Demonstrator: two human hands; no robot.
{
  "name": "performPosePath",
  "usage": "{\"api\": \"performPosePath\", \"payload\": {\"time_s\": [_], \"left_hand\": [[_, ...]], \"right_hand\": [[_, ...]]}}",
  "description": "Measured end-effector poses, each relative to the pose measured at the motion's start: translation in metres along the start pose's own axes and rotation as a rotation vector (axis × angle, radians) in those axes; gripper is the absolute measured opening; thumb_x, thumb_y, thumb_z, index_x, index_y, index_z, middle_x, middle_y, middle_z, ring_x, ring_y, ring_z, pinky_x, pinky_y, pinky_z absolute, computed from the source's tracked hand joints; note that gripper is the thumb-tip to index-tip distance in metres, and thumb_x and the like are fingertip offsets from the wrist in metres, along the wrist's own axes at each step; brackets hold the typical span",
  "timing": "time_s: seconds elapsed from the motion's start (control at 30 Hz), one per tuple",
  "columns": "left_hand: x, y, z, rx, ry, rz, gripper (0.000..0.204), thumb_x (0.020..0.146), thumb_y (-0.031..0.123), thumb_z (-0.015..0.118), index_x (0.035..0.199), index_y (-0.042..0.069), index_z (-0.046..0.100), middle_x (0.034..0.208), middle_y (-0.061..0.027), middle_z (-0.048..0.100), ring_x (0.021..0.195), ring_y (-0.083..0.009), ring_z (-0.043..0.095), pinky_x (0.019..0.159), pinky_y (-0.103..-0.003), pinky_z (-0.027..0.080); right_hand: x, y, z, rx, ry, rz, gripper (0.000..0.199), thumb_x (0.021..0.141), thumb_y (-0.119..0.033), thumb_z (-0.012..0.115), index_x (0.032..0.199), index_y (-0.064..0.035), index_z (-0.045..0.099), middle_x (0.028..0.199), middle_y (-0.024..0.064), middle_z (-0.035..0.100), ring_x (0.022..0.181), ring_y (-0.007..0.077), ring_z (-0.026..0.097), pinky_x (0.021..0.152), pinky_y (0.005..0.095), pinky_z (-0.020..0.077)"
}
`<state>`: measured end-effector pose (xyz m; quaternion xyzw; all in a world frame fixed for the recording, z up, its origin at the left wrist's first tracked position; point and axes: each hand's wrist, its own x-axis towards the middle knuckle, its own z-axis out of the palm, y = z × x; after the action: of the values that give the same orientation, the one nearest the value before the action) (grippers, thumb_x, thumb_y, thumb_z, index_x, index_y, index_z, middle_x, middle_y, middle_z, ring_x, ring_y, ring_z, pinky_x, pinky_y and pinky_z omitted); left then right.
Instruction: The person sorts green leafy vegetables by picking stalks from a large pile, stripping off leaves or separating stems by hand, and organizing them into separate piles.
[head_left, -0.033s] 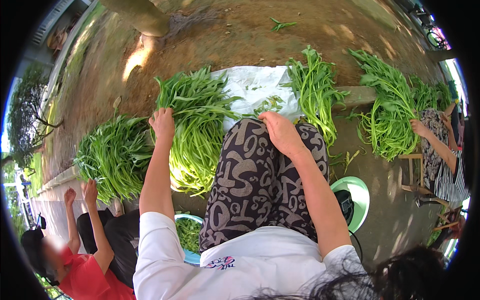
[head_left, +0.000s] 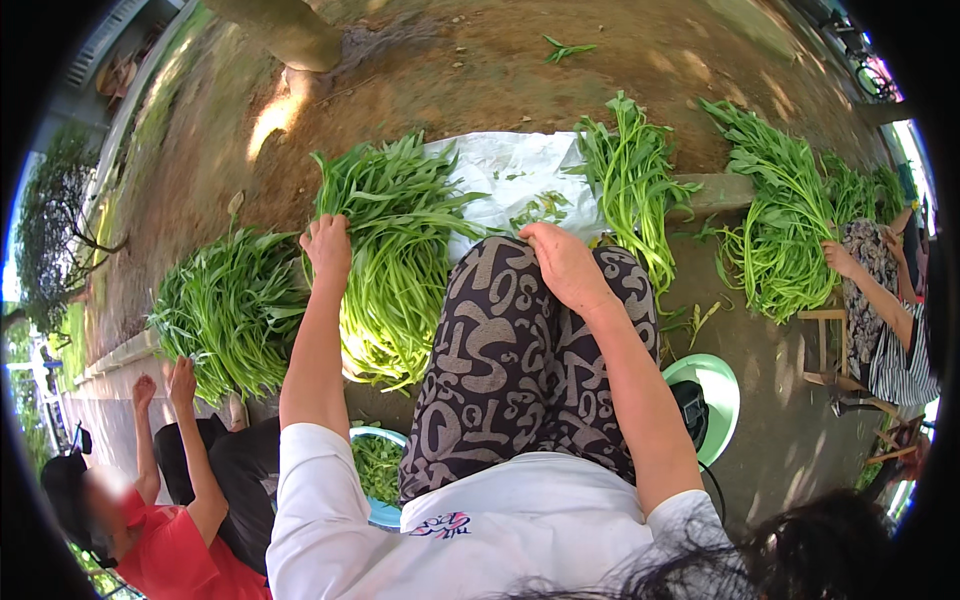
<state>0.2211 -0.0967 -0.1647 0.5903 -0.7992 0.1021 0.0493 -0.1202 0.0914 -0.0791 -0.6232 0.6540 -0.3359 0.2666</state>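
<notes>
My left hand (head_left: 328, 248) closes on the upper left edge of a big bundle of long green leafy stems (head_left: 400, 270) lying on the ground in front of me. My right hand (head_left: 565, 265) rests on my knee, on the patterned brown trousers (head_left: 510, 370), and holds nothing. Just beyond that knee lies a white plastic sheet (head_left: 505, 175) with a few loose green scraps on it. A smaller bundle of the same greens (head_left: 630, 195) lies to the right of the sheet.
Another heap of greens (head_left: 230, 310) lies at the left, where a person in red (head_left: 160, 540) reaches up with both hands. At the right another person's hand (head_left: 840, 258) touches a further pile (head_left: 780, 235). A green basin (head_left: 720, 385) and a blue basin (head_left: 385, 510) stand beside my legs.
</notes>
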Motion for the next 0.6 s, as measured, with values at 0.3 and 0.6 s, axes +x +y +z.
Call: {"api": "performPosePath", "payload": {"time_s": [0.3, 0.6], "left_hand": [[-0.008, -0.016, -0.006, -0.265, -0.025, 0.066, 0.026, 0.079, 0.005, 0.051, 0.104, 0.011, 0.057, 0.097, -0.0115, 0.055, 0.096, -0.0331, 0.055, 0.078, -0.048, 0.042], [-0.013, -0.011, -0.023, -0.533, -0.203, 0.011, 0.040, 0.081, 0.017, 0.064, 0.118, 0.006, 0.054, 0.099, -0.0150, 0.053, 0.090, -0.0305, 0.054, 0.076, -0.042, 0.045]], "right_hand": [[0.003, -0.001, 0.000, 0.018, -0.015, 0.009, 0.019, 0.091, -0.010, 0.045, 0.103, -0.0008, 0.057, 0.101, 0.0167, 0.063, 0.092, 0.0351, 0.059, 0.080, 0.0411, 0.0473], [0.004, -0.001, 0.000, 0.024, -0.007, 0.006, 0.019, 0.091, -0.010, 0.045, 0.103, -0.0002, 0.057, 0.102, 0.0173, 0.063, 0.093, 0.0350, 0.059, 0.081, 0.0406, 0.0473]]}}
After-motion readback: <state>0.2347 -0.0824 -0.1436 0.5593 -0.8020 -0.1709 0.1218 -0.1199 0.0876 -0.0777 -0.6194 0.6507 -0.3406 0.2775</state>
